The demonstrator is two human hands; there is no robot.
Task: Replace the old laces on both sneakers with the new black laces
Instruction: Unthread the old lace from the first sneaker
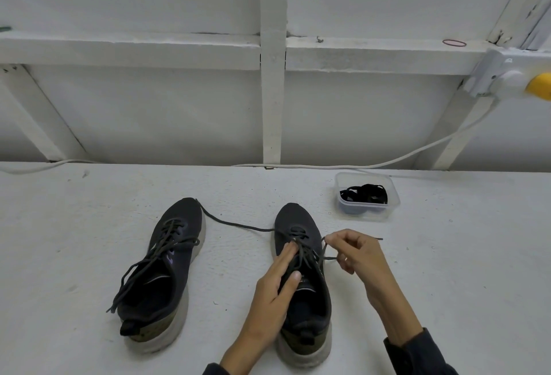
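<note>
Now | two sneakers | left grip flat on one | right grip pinches lace

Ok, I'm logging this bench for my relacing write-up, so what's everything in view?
table: one, white, under everything.
left sneaker: one, dark grey, pale sole, table's left, laced.
right sneaker: one, same colours, right of it.
old lace: one, dark grey, trailing from right sneaker toward left sneaker's toe.
container: one, clear, table's back right.
new laces: one bundle, black, inside container.
cable: one, white, along table's back edge.
rubber band: one, red, wall ledge, upper right.
left hand: one, rests flat on right sneaker's lacing.
right hand: one, pinches old lace beside right sneaker.
</note>
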